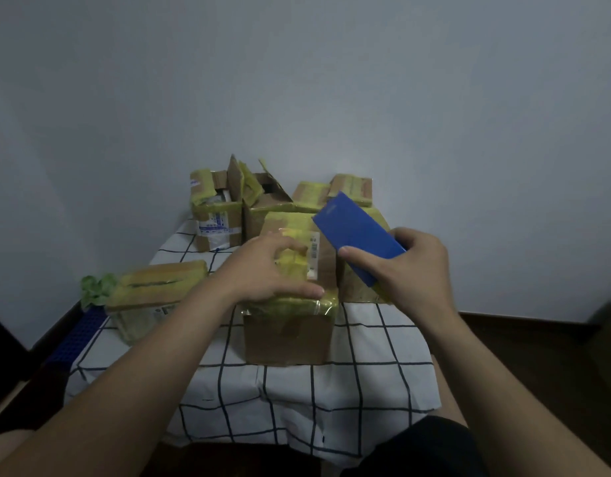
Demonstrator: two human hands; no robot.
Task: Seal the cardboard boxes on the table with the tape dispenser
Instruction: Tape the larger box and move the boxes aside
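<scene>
One checked-cloth bench (366, 339) is carrying everything. Centre box (290, 335), yellow-taped, is sitting mid-bench. More taped boxes (214, 215) are crowding behind it, and a flat box (156, 287) is lying to its left. Blue tape dispenser (355, 232) is hovering over its right edge, right hand (414, 270) fingers grasping it. Left hand (262, 273) fingers released, pressing on its top.

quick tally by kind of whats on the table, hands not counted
cardboard boxes: 7 (the back ones overlap, so this count is rough)
tape dispenser: 1, blue, held in the right hand
green crumpled thing: 1
checked cloth: 1
total: 10
</scene>
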